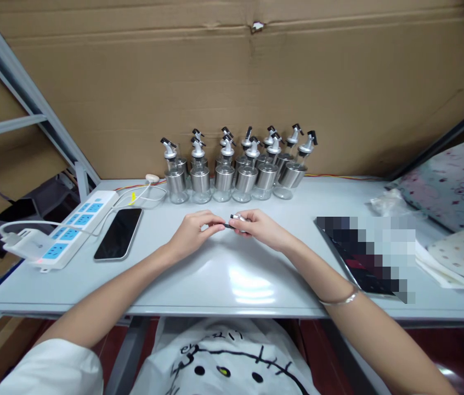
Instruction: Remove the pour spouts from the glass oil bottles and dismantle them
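Over the middle of the table, my right hand [262,230] is closed around a small silver-and-black pour spout [237,217], which looks like those on the bottles. My fingers cover much of it. Thumb and fingertips of my left hand [193,233] pinch a thin dark part at its left side. Behind my hands, two rows of glass oil bottles [224,181] with steel sleeves stand upright, each topped by a silver spout with a black flap.
To the left lie a phone [119,235] and a white power strip [78,225] with a plugged-in charger [28,244] and cable. At right are a dark flat item [351,258], partly blurred out, and crumpled clear plastic [388,203]. A cardboard wall [232,82] rises behind the bottles.
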### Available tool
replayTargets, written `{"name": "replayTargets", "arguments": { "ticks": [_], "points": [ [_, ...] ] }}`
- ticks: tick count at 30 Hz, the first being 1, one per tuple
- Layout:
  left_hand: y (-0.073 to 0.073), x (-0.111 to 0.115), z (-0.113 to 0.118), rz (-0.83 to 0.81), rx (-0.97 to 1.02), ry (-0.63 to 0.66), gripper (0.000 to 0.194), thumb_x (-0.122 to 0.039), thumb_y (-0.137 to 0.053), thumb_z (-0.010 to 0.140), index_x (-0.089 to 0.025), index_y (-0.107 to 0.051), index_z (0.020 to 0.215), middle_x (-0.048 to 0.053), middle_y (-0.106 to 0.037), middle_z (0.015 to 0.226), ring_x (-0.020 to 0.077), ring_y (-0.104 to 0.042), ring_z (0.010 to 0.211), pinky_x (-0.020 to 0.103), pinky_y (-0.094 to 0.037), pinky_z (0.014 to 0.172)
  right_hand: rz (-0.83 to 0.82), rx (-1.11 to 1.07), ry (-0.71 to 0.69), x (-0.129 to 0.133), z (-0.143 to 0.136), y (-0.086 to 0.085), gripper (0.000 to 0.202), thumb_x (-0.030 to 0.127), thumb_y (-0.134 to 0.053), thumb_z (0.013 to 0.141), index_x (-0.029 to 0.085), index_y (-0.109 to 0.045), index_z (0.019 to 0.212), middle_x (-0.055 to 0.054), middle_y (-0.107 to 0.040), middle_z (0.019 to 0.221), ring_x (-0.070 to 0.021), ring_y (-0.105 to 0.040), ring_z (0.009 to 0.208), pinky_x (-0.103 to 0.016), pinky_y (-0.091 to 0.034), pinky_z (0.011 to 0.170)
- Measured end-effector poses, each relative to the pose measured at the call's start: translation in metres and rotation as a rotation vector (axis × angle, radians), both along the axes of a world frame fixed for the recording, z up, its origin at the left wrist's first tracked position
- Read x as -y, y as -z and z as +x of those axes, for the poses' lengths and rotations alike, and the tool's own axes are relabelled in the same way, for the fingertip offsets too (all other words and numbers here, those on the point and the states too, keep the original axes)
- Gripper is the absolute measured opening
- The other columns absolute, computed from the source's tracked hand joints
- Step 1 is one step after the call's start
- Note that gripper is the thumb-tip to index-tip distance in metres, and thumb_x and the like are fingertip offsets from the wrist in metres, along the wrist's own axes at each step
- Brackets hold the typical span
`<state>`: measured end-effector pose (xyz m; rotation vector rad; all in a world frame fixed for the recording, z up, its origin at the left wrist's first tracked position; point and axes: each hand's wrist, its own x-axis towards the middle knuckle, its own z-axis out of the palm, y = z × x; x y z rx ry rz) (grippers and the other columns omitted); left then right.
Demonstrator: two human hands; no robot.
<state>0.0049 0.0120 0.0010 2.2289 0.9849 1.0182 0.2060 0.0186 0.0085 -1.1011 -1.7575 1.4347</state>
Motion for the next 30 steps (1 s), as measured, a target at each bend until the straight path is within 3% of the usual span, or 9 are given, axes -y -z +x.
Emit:
{"name": "replayTargets", "arguments": {
  "ticks": [3, 6, 10, 16, 20, 24, 30],
  "points": [
    [-0.001, 0.000, -0.003, 0.208, -0.089, 0.028, 0.020, -0.032, -0.057, 0.088, -0.017, -0.071, 0.088, 0.004, -0.069, 0.080, 0.0138, -0.062, 0.073, 0.027, -0.047, 0.071, 0.115, 0.077, -0.002, 0.000, 0.000, 0.000, 0.041, 0.054, -0.058, 0.075, 0.016, -0.050, 0.062, 0.004, -0.043, 0.056, -0.0085, -0.037, 0.053, -0.024, -0.029, 0.052],
    [-0.003, 0.002, -0.003, 0.298, 0.005, -0.022, 0.019, -0.030, -0.058, 0.088, -0.016, -0.071, 0.088, 0.004, -0.070, 0.081, 0.0136, -0.063, 0.073, 0.026, -0.048, 0.070, 0.213, 0.034, 0.036, 0.000, 0.001, -0.002, 0.037, 0.054, -0.056, 0.078, 0.018, -0.049, 0.073, 0.005, -0.042, 0.059, -0.0092, -0.038, 0.055, -0.024, -0.031, 0.054],
    [-0.007, 0.009, 0.001, 0.307, 0.155, -0.079, 0.015, -0.030, -0.060, 0.086, -0.019, -0.071, 0.089, 0.003, -0.070, 0.082, 0.0138, -0.063, 0.075, 0.027, -0.050, 0.070, 0.308, -0.017, 0.109, 0.001, 0.005, -0.006, 0.036, 0.053, -0.058, 0.078, 0.020, -0.045, 0.076, 0.005, -0.040, 0.065, -0.0094, -0.037, 0.057, -0.024, -0.031, 0.054],
    [-0.005, 0.012, 0.006, 0.291, 0.207, -0.054, 0.014, -0.028, -0.062, 0.085, -0.018, -0.071, 0.089, 0.003, -0.071, 0.080, 0.0129, -0.064, 0.072, 0.025, -0.051, 0.068, 0.421, 0.085, -0.037, 0.011, 0.001, -0.009, 0.027, 0.042, -0.060, 0.077, 0.018, -0.048, 0.076, 0.003, -0.045, 0.068, -0.0103, -0.040, 0.062, -0.022, -0.030, 0.057],
    [-0.003, 0.009, 0.006, 0.314, 0.162, 0.014, 0.013, -0.024, -0.061, 0.085, -0.018, -0.072, 0.087, 0.003, -0.071, 0.080, 0.0119, -0.064, 0.071, 0.023, -0.051, 0.068, 0.495, 0.175, -0.034, 0.016, -0.005, -0.007, 0.019, 0.031, -0.062, 0.075, 0.018, -0.048, 0.075, 0.004, -0.045, 0.068, -0.0096, -0.040, 0.062, -0.022, -0.032, 0.059],
    [-0.003, 0.009, 0.006, 0.316, 0.155, 0.042, 0.011, -0.021, -0.062, 0.084, -0.017, -0.072, 0.088, 0.003, -0.070, 0.079, 0.0114, -0.064, 0.071, 0.021, -0.051, 0.067, 0.547, 0.213, -0.014, 0.016, -0.007, -0.006, 0.020, 0.034, -0.057, 0.080, 0.018, -0.048, 0.073, 0.004, -0.047, 0.067, -0.0094, -0.040, 0.061, -0.022, -0.030, 0.058],
    [-0.004, 0.009, 0.005, 0.319, 0.141, 0.063, 0.013, -0.021, -0.060, 0.086, -0.018, -0.072, 0.090, 0.003, -0.070, 0.079, 0.0103, -0.063, 0.070, 0.020, -0.049, 0.065, 0.479, 0.217, -0.021, 0.016, -0.007, -0.006, 0.025, 0.039, -0.061, 0.079, 0.017, -0.049, 0.072, 0.004, -0.047, 0.065, -0.0092, -0.039, 0.060, -0.022, -0.029, 0.057]
  ]
}}
